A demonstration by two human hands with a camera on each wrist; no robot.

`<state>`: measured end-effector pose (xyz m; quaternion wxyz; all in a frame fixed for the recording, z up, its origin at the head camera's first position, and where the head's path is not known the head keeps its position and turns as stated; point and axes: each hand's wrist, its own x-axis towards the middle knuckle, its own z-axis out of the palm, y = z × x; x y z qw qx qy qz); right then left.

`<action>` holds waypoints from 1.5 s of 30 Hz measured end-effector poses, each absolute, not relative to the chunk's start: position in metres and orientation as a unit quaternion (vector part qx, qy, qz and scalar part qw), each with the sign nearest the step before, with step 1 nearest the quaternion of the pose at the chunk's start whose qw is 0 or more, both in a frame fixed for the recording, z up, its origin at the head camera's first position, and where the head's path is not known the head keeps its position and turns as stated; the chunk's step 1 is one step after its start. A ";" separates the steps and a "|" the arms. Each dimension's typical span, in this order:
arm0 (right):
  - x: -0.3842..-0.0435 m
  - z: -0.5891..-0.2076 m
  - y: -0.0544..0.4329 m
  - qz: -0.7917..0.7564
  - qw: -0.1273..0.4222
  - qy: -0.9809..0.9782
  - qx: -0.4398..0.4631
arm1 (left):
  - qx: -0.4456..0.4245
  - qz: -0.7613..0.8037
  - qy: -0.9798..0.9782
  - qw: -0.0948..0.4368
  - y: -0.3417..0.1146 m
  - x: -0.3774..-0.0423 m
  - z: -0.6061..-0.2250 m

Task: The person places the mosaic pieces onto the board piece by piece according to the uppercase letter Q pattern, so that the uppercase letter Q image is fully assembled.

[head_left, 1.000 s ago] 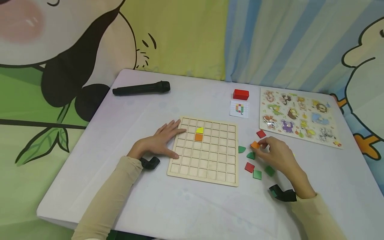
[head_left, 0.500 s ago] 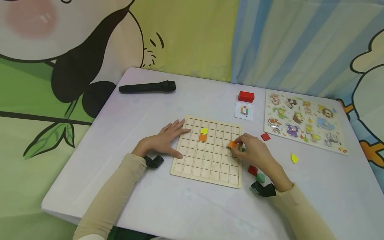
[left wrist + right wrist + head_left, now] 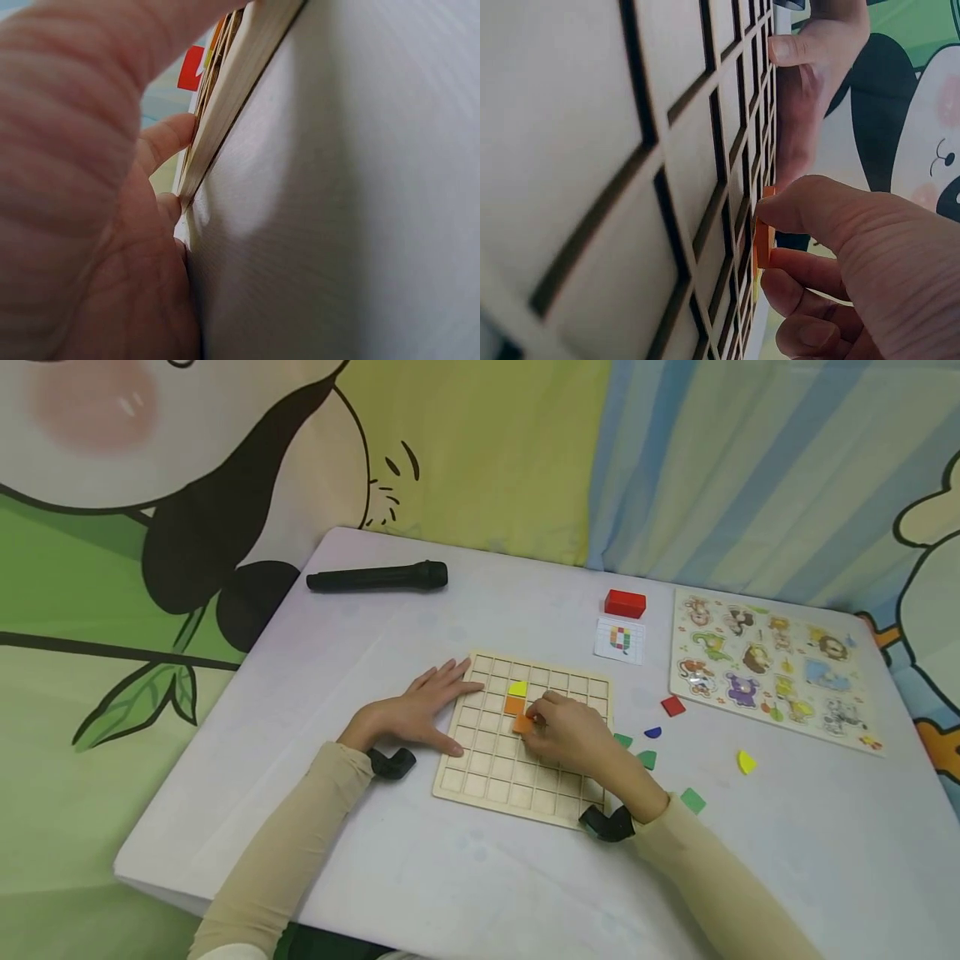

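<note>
My right hand (image 3: 568, 732) pinches an orange square tile (image 3: 522, 724) between thumb and fingers, close over the wooden grid board (image 3: 501, 790). In the right wrist view the orange tile (image 3: 764, 238) shows edge-on at the fingertips. Just above it in the head view, another orange square (image 3: 515, 705) sits in a cell, with a yellow piece (image 3: 518, 688) in the cell behind. My left hand (image 3: 416, 713) lies with fingers spread at the board's left edge, thumb and fingertips on the rim. The left wrist view shows those fingers (image 3: 169, 142) against the board's side.
Right of the board lie green pieces (image 3: 693, 800), a blue piece (image 3: 653, 732), a red square (image 3: 672, 706) and a yellow piece (image 3: 746, 762). Behind are a pattern card (image 3: 619, 640), a red block (image 3: 625, 603), an animal puzzle (image 3: 772, 672) and a black microphone (image 3: 377, 577).
My right hand has carried the orange tile leftward from the loose pieces to over the board, beside the placed tiles. The left hand stays at the board's edge; the head view has shifted slightly.
</note>
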<state>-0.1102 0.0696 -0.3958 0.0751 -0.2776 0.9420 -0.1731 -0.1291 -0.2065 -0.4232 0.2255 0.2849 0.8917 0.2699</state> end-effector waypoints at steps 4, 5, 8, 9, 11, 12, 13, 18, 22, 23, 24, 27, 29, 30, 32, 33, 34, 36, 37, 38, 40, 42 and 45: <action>-0.110 -0.398 0.063 -0.166 0.069 0.939 -0.292 | 0.287 0.264 0.892 0.228 -0.205 -0.130 -0.425; -0.111 -0.398 0.063 -0.164 0.068 0.939 -0.293 | 0.287 0.266 0.891 0.229 -0.204 -0.130 -0.425; -0.111 -0.397 0.061 -0.163 0.069 0.939 -0.293 | 0.286 0.264 0.891 0.232 -0.204 -0.131 -0.425; -0.111 -0.397 0.061 -0.163 0.070 0.939 -0.293 | 0.285 0.265 0.891 0.234 -0.204 -0.131 -0.424; -0.111 -0.397 0.060 -0.164 0.071 0.939 -0.295 | 0.283 0.265 0.891 0.235 -0.204 -0.131 -0.424; -0.111 -0.397 0.060 -0.165 0.072 0.938 -0.296 | 0.283 0.266 0.891 0.234 -0.205 -0.131 -0.424; -0.111 -0.397 0.059 -0.166 0.072 0.938 -0.296 | 0.283 0.267 0.891 0.233 -0.205 -0.131 -0.423; -0.110 -0.396 0.057 -0.173 0.068 0.934 -0.306 | 0.282 0.269 0.891 0.232 -0.206 -0.130 -0.422; -0.110 -0.397 0.057 -0.175 0.066 0.931 -0.313 | 0.282 0.268 0.892 0.231 -0.206 -0.130 -0.423; -0.110 -0.397 0.057 -0.176 0.067 0.931 -0.313 | 0.283 0.270 0.891 0.229 -0.206 -0.130 -0.423; -0.110 -0.397 0.057 -0.175 0.067 0.931 -0.313 | 0.283 0.271 0.891 0.229 -0.206 -0.130 -0.423; -0.110 -0.397 0.057 -0.177 0.071 0.931 -0.310 | 0.285 0.273 0.890 0.227 -0.206 -0.130 -0.423; -0.110 -0.398 0.058 -0.181 0.073 0.932 -0.307 | 0.285 0.274 0.890 0.228 -0.206 -0.130 -0.422; -0.110 -0.398 0.058 -0.182 0.073 0.932 -0.305 | 0.285 0.273 0.890 0.228 -0.206 -0.130 -0.422; -0.110 -0.398 0.058 -0.186 0.073 0.932 -0.301 | 0.285 0.272 0.890 0.228 -0.206 -0.130 -0.421; -0.110 -0.398 0.058 -0.188 0.074 0.933 -0.299 | 0.285 0.272 0.890 0.228 -0.206 -0.130 -0.421; -0.110 -0.399 0.058 -0.190 0.074 0.933 -0.297 | 0.285 0.272 0.890 0.228 -0.206 -0.130 -0.421; -0.110 -0.399 0.058 -0.192 0.074 0.933 -0.294 | 0.285 0.270 0.891 0.228 -0.206 -0.130 -0.422; -0.110 -0.399 0.058 -0.194 0.075 0.933 -0.293 | 0.285 0.270 0.891 0.228 -0.206 -0.130 -0.422; -0.110 -0.399 0.058 -0.194 0.076 0.934 -0.292 | 0.285 0.270 0.891 0.228 -0.206 -0.130 -0.422; -0.110 -0.399 0.058 -0.195 0.079 0.934 -0.290 | 0.284 0.269 0.891 0.229 -0.207 -0.130 -0.423; -0.110 -0.399 0.058 -0.196 0.083 0.934 -0.286 | 0.284 0.270 0.891 0.229 -0.207 -0.130 -0.423; -0.110 -0.399 0.059 -0.201 0.089 0.935 -0.279 | 0.284 0.271 0.891 0.229 -0.207 -0.130 -0.423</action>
